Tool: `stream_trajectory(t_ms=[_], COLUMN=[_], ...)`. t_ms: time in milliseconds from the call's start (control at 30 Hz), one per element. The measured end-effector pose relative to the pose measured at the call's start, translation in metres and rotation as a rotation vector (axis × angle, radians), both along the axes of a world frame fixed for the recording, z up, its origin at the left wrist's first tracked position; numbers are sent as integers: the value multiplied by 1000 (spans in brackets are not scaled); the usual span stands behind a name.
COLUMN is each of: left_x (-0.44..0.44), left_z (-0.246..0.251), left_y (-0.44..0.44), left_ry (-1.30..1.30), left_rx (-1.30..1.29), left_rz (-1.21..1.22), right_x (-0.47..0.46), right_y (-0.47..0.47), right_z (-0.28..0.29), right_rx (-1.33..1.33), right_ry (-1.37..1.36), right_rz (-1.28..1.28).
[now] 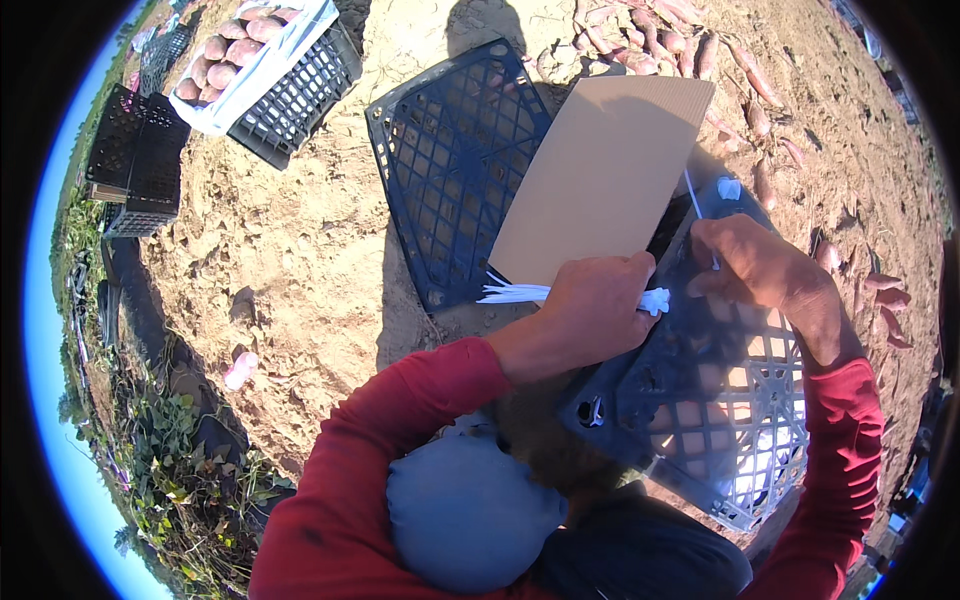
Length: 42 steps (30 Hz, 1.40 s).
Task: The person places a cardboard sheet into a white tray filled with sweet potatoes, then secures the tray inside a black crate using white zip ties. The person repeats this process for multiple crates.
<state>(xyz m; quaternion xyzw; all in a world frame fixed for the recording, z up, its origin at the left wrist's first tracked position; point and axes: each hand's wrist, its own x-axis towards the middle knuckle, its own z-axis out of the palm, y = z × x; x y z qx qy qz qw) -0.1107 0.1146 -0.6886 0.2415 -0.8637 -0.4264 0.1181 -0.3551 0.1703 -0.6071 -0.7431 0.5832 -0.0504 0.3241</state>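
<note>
My left hand grips a bundle of white cable ties, their heads poking out by the thumb. It overlaps the lower edge of a plain cardboard sheet; I cannot tell whether it also holds the sheet. A single white cable tie runs through the fingers of my right hand. That hand is at the edge of a black plastic lattice crate before my knees. White ties show at two of the crate's corners, one as a looped tie. Pale brown pieces are visible through the lattice.
A black lattice panel lies on the soil under the cardboard. Sweet potatoes are spread beyond it. A lined crate full of sweet potatoes stands upper left, near stacked black crates. Green vines grow lower left.
</note>
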Motion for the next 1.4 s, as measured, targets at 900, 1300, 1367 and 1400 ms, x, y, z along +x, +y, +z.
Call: stream_trajectory(t_ms=[900,1300,1367,1400], left_x=[1,2,2,1], left_z=[3,-10,-5,-4], left_y=[10,6,6,7], left_ry=[-57,-27,-22,-20], left_rx=[-83,74,109,125], left_rz=[85,94,96,92], right_x=[49,9,16,18], right_y=[39,91,106,112], right_z=[-35,3,15,24], right_rx=[-371,-125,-188,-220], right_ry=[241,-315,-495,-552], right_rz=[-36,-631,-643,-668])
